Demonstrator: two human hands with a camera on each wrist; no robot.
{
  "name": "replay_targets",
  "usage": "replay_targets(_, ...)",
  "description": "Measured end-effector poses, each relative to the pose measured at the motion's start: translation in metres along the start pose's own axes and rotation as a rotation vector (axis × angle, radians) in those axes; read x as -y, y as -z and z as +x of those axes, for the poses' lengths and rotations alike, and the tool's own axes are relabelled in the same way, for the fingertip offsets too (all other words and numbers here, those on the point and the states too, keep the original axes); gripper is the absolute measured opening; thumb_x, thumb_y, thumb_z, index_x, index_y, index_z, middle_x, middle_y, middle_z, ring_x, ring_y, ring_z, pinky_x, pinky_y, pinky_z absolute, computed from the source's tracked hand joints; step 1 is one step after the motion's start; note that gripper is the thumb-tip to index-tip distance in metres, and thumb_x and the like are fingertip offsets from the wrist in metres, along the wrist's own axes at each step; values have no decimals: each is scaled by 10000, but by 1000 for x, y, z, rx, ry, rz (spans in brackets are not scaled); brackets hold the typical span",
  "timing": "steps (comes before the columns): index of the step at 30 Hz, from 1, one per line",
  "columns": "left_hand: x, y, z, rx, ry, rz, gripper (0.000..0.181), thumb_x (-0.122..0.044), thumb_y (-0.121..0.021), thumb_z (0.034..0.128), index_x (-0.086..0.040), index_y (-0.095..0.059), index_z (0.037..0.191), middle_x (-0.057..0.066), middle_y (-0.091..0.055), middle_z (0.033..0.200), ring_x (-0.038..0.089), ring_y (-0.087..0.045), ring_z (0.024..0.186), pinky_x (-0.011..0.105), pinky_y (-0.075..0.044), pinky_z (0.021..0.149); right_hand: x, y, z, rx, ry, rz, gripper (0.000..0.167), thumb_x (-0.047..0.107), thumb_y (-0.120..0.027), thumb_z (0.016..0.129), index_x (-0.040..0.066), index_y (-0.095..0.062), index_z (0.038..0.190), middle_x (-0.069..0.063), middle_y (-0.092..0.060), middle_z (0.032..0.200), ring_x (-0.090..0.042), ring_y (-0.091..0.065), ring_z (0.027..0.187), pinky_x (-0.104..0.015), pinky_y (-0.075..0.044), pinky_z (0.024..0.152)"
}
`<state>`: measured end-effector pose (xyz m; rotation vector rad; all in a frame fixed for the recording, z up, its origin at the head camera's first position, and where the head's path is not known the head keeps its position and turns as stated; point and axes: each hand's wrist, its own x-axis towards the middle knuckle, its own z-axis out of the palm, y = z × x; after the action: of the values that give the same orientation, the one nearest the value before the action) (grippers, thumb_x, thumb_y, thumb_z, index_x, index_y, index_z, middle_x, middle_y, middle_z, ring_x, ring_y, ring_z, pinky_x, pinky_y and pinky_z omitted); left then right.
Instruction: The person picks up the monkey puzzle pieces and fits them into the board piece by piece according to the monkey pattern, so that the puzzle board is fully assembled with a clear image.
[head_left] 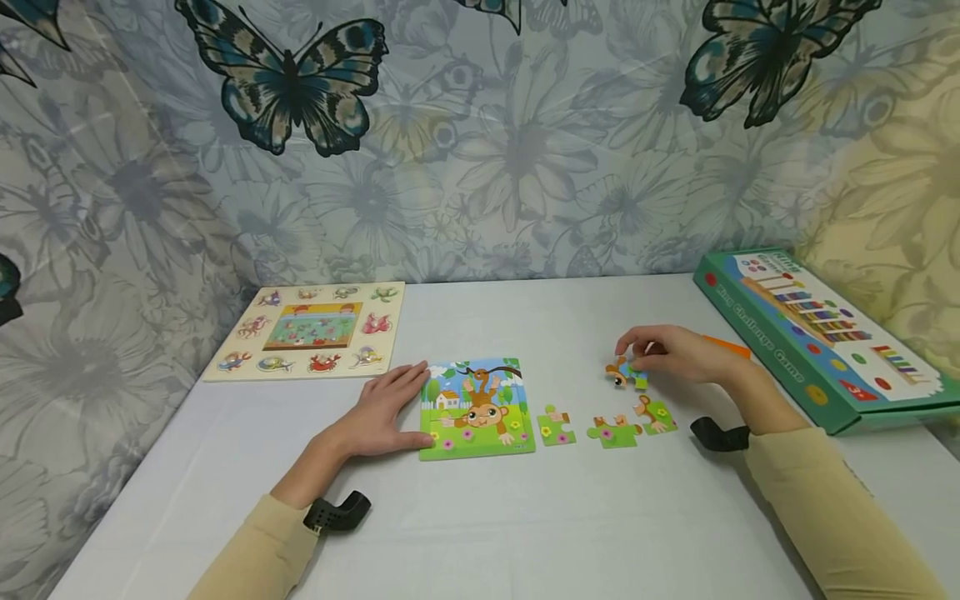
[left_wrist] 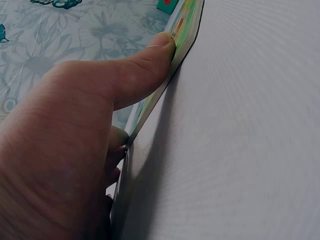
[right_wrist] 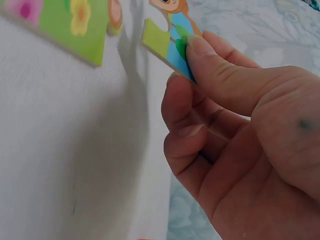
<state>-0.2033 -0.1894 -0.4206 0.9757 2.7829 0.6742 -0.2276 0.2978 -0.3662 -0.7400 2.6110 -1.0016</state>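
A square picture board [head_left: 457,437] with a hanging monkey lies flat on the white table. My left hand [head_left: 378,417] rests along its left edge, fingers stretched out. The left wrist view shows the thumb [left_wrist: 145,65] on the board's rim. Above the table to the right, my right hand [head_left: 678,352] pinches a jigsaw piece [right_wrist: 157,37] between thumb and fingers; it has a brown animal face, blue and green. Loose jigsaw pieces lie between board and right hand: a green flowered one [head_left: 555,429], a wider one [head_left: 617,433] and one with brown limbs [head_left: 658,417].
At the back left lies a wooden board [head_left: 225,346] bordered with sea-animal pictures. A green game box [head_left: 780,333] stands at the right, with an orange item [head_left: 729,346] beside it, partly behind my right hand. Patterned cloth [head_left: 517,167] hangs behind the table.
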Motion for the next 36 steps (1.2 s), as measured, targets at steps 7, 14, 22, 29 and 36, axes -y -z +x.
replay_targets(7, -1, 0, 0, 7, 13, -6, 1029, -583, -738, 838, -38, -293, 1589, 81, -222, 1661, 341, -169, 1506, 595, -182, 1103, 13, -7, 11, 33, -2, -9, 201, 59, -650, 989, 68, -650, 1190, -60, -540, 909, -234, -554, 773, -289, -460, 718)
replay_targets(14, -2, 0, 1, 2, 5, -2, 1015, -569, -738, 846, -27, -302, 1585, 95, -236, 1655, 355, -178, 1501, 602, -191, 1095, 29, -15, 29, 67, 21, -11, 196, 71, -638, 1000, 87, -650, 1195, -60, -533, 913, -248, -535, 759, -298, -433, 698)
replay_targets(22, -2, 0, 0, -4, 1, -2, 1013, -564, -741, 843, -21, -309, 1581, 95, -237, 1655, 357, -180, 1502, 596, -203, 1091, 53, -33, 56, 109, 73, -15, 194, 64, -625, 1006, 91, -654, 1196, -34, -539, 898, -207, -491, 748, -309, -400, 665)
replay_targets(29, 0, 0, -1, -1, 0, -1, 1011, -566, -737, 847, -24, -305, 1583, 96, -234, 1655, 358, -173, 1504, 603, -192, 1096, 73, -50, 76, 165, 162, -14, 185, 47, -608, 1012, 103, -656, 1182, -22, -546, 875, -178, -468, 699, -306, -381, 644)
replay_targets(36, 0, 0, 0, -2, 5, -11, 1016, -576, -735, 845, -25, -305, 1583, 95, -228, 1657, 360, -164, 1506, 602, -172, 1106, 88, -66, 93, 218, 179, -1, 194, 39, -631, 996, 147, -660, 1156, -18, -568, 882, -152, -498, 697, -308, -392, 666)
